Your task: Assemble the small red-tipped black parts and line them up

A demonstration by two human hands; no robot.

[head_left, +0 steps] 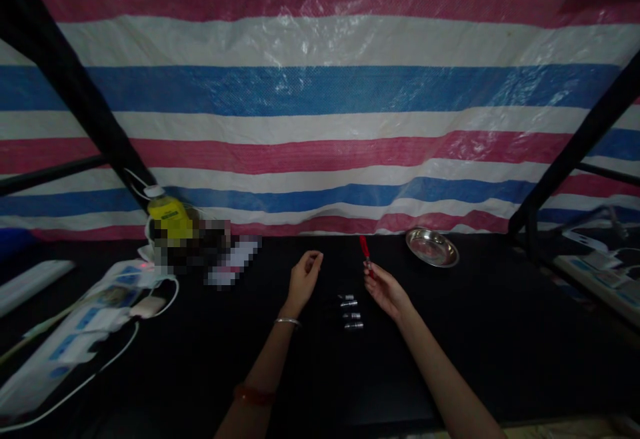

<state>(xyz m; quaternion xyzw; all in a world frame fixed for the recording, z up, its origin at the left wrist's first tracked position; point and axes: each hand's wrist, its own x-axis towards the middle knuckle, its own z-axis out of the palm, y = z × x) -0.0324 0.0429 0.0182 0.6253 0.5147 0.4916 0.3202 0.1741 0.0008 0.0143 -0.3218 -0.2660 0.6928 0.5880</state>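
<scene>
Fingers (373,278) of the right hand (384,290) pinch a small tool with a red handle (365,247), held upright above the middle of the black tabletop (500,332). The left hand (303,280) hovers just beside it, fingers loosely curled and holding nothing. Between the two hands, four small metal-tipped pieces (350,311) lie in a column on the tabletop. A round metal dish (432,247) sits near the far edge, to the right. A yellow bottle (169,218) stands toward the far left corner, with a white power strip (75,332) along the left edge.
</scene>
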